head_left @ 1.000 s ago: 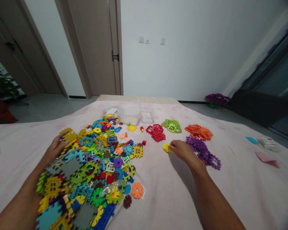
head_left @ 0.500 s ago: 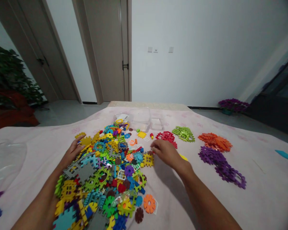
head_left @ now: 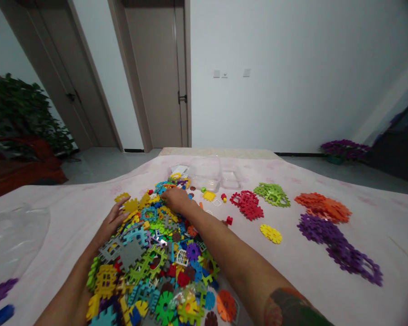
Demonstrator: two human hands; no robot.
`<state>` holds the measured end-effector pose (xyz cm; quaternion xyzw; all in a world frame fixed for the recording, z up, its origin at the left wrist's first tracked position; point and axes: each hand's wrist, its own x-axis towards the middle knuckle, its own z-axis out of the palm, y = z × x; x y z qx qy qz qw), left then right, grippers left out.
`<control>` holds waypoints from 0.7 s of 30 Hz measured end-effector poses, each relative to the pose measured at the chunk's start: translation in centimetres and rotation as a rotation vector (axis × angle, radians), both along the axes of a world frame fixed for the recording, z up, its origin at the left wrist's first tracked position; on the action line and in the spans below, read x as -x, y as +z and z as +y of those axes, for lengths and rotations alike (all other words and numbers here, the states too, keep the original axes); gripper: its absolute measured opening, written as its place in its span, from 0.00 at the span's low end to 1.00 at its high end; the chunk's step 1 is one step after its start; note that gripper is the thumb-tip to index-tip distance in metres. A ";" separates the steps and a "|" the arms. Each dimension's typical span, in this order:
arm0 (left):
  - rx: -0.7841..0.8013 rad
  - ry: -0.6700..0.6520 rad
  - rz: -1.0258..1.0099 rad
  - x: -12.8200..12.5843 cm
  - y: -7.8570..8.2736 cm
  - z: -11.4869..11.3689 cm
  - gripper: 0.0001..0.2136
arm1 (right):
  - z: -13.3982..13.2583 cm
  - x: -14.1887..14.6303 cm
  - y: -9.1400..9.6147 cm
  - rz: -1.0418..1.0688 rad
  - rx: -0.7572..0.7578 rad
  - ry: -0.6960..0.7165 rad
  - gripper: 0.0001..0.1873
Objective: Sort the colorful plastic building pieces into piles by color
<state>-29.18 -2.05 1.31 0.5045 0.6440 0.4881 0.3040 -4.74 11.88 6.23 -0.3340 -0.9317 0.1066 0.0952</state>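
A heap of mixed plastic building pieces (head_left: 136,253) spreads in front of me, with square lattice plates, notched discs and small bricks in many colours. My left hand (head_left: 114,222) lies along the heap's left edge, fingers stretched and apart, near a yellow notched plate (head_left: 131,205). Over the far part of the heap, my right hand (head_left: 177,199) has its fingers curled down among the pieces. Its fingertips are hidden, so what they pinch cannot be made out. My right forearm covers part of the heap's right side.
Sorted piles lie to the right: red plates (head_left: 247,204), light green plates (head_left: 272,194), orange plates (head_left: 323,207) and purple plates (head_left: 338,246). A yellow notched disc (head_left: 271,233) sits alone. Clear plastic containers (head_left: 206,174) stand behind; a clear plastic bag (head_left: 15,242) lies left.
My right hand has moved left from the heap's right edge to over its far part. The yellow disc is now uncovered. My left hand stays at the heap's left edge; the view has shifted slightly.
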 end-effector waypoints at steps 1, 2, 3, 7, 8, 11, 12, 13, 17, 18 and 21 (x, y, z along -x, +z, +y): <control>-0.005 -0.007 0.000 0.0 0.0 0.0 0.40 | 0.1 -0.1 -0.2 0.005 0.007 -0.028 0.14; -0.012 -0.012 -0.002 -0.1 0.1 0.0 0.41 | 0.1 -0.4 -0.4 0.014 0.013 -0.061 0.14; -0.019 -0.015 -0.007 -0.1 0.1 0.0 0.41 | 0.1 -0.7 -0.6 0.022 0.021 -0.099 0.14; -0.019 -0.006 -0.057 -0.4 0.2 0.1 0.41 | 0.4 -2.7 -1.3 0.052 0.081 -0.247 0.16; -0.018 -0.004 -0.064 -0.5 0.2 0.0 0.41 | 0.6 -3.2 -1.4 0.057 0.110 -0.264 0.15; -0.013 -0.007 -0.064 -0.6 0.3 -0.1 0.40 | 1.2 -4.3 -1.6 0.061 0.234 -0.260 0.10; -0.010 -0.008 -0.067 -0.6 0.3 -0.1 0.40 | 1.5 -4.5 -1.7 0.064 0.276 -0.250 0.09; -0.006 -0.009 -0.071 -0.6 0.3 -0.1 0.40 | 1.8 -4.7 -1.7 0.069 0.315 -0.241 0.08; -0.013 -0.010 -0.064 -0.4 0.1 0.0 0.40 | 2.7 -4.6 -1.8 0.101 0.456 -0.196 0.07; -0.016 -0.006 -0.061 -0.3 0.0 0.1 0.40 | 2.8 -4.5 -1.8 0.108 0.493 -0.178 0.07; -0.011 -0.011 -0.074 -0.1 -0.2 0.2 0.41 | 3.0 -4.2 -1.7 0.131 0.590 -0.139 0.09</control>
